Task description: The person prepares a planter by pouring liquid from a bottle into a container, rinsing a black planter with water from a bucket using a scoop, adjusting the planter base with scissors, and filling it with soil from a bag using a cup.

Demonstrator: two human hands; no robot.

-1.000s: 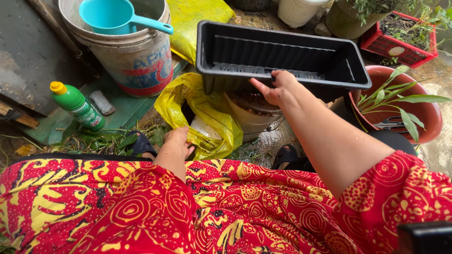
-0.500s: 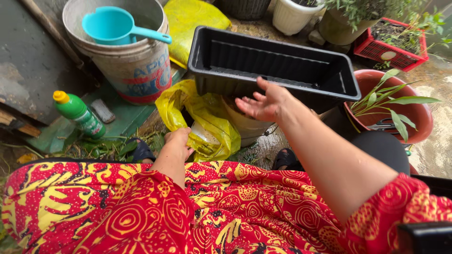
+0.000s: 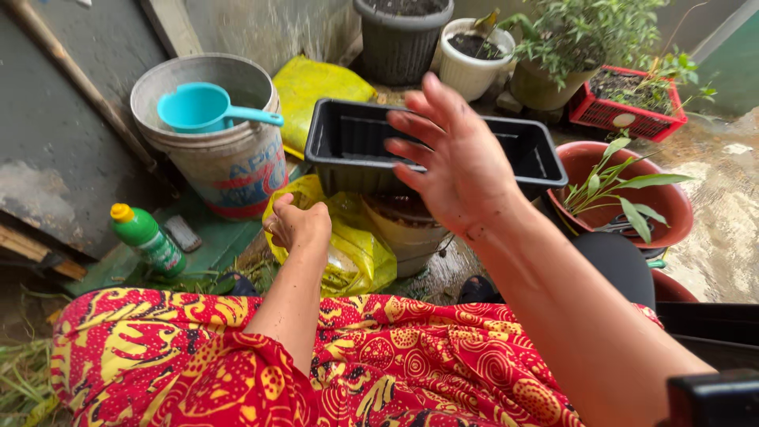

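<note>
Head view, right hand (image 3: 462, 162): lifting away from the black planter (image 3: 348, 146), fingers spreading, holding nothing.
Left hand (image 3: 296, 224): rising off the yellow bag (image 3: 356, 253), loosely curling, empty.
Planter: resting far centre, released, atop a pot.

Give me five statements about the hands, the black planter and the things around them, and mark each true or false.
1. The right hand grips the black planter. False: it is raised with fingers spread, holding nothing.
2. The left hand is at the yellow bag. True.
3. The blue scoop lies on the ground. False: it sits in the top of the bucket.
4. The green bottle has a yellow cap. True.
5. The planter rests flat on the floor. False: it sits on top of a pale pot.
</note>
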